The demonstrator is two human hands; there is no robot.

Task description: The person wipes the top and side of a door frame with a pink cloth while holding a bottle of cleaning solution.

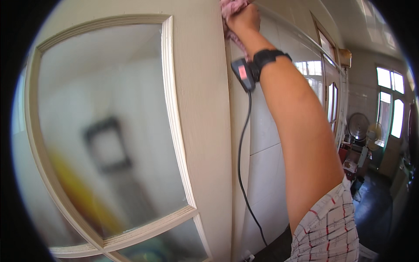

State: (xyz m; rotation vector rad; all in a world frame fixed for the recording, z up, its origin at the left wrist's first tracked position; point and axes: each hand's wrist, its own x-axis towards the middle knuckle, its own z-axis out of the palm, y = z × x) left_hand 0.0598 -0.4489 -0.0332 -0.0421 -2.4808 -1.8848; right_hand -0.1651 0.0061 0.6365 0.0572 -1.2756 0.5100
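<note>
Raised to the top of the view, my right hand (245, 18) is closed on a pink cloth (233, 7), pressed to the edge of a cream-painted wooden door (204, 98). Part of the cloth hangs below the fist along that edge. Around the wrist is a black strap (271, 57) with a small black device (243, 75), from which a black cable (240, 157) runs down. A frosted glass pane (108, 82) in a white moulded frame fills the left of the door. My left hand is out of view.
White wall tiles (265, 170) and a horizontal rail (304, 36) lie behind the arm. At the far right are a fan (374, 134), a round metal lid or pan (358, 126), a window (390, 78) and a dark shiny floor (373, 206).
</note>
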